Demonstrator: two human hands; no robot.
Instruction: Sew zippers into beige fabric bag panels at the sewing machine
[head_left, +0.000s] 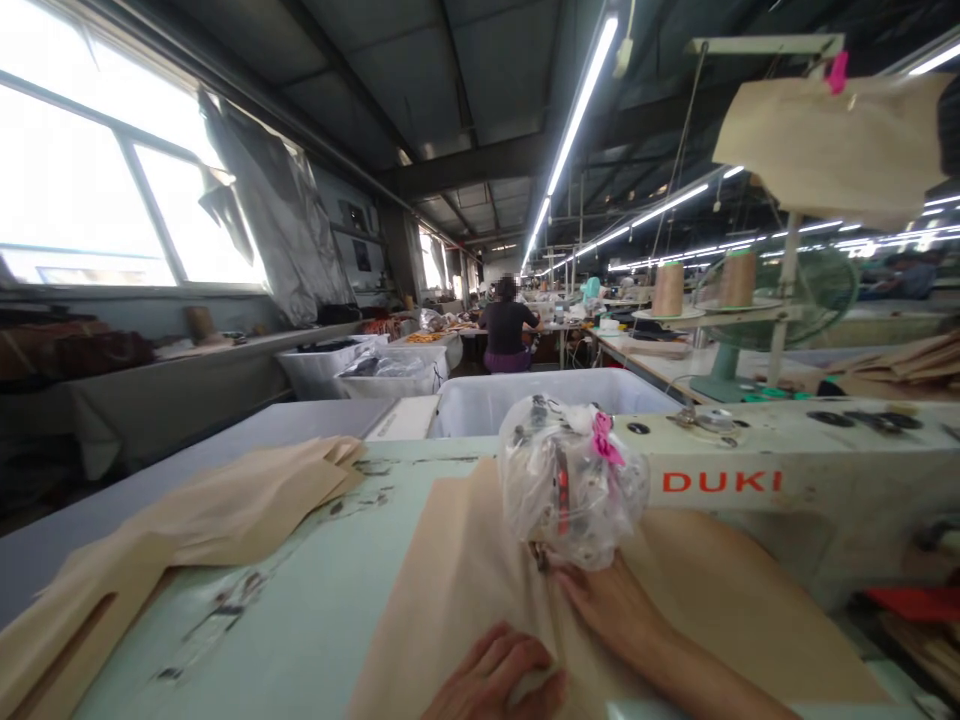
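Fingers (517, 652) of the left hand (487, 682) lie close together, slightly bent, on a tan sheet (435, 590), thumb (551, 692) set apart. Right hand (611, 608) reaches over the same sheet, its fingers just below a clear plastic bag (540, 490) — tips partly hidden, so cannot tell whether they pinch anything. Sheet spreads across the pale green tabletop (300, 600) and under the arm of the sewing machine (817, 478), lettered DUKI. Bag wraps the machine's head, a pink tie (606, 440) on its side. More tan pieces (240, 505) lie overlapping at far left. White bin (555, 384) stands behind the machine; two thread cones (667, 290) to the right, near a green fan (817, 300). Farther off — a seated person (510, 328) in a dark top.
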